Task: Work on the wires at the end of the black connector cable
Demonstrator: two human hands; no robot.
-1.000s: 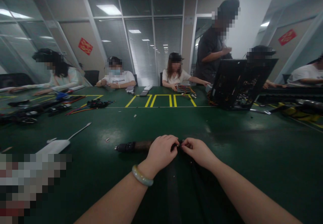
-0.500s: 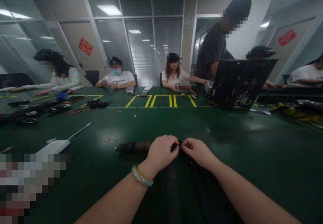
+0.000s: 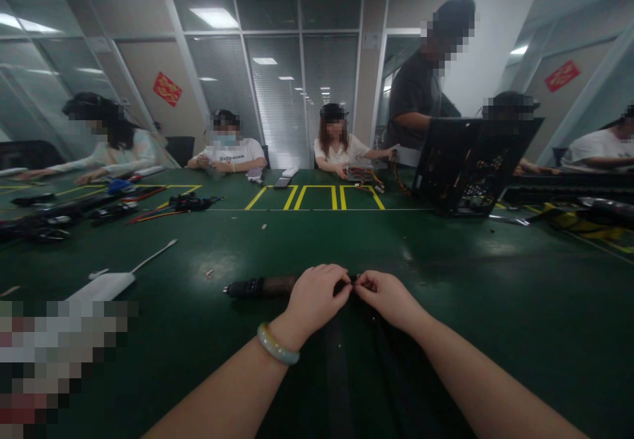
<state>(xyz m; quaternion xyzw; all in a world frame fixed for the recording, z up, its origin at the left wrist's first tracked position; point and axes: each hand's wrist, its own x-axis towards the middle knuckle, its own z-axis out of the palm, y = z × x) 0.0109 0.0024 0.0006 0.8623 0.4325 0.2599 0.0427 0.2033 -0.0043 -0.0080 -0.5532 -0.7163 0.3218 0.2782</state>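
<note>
A dark electric screwdriver [image 3: 277,286] lies across the green table in front of me, its tip pointing left. My left hand [image 3: 318,294] is closed over its rear part, and dark casing shows between thumb and forefinger. A pale bangle [image 3: 277,344] circles that wrist. Right beside it, my right hand [image 3: 379,290] is closed in a pinch at the screwdriver's tail end, its fingertips almost meeting the left ones. Whatever small thing lies between the right fingertips is too small and dark to name.
To my left lies a white tool-like object with a thin rod [image 3: 106,286]. Cable bundles [image 3: 188,202] sit beyond it. A black computer case [image 3: 470,168] stands at the right, near a standing person [image 3: 413,96]. Several seated people work across the green table [image 3: 247,241].
My hands have kept nearly the same pose at the screwdriver's tail. Across the table, the standing person has shifted slightly left, and a seated person's outstretched hand has drawn back a little.
</note>
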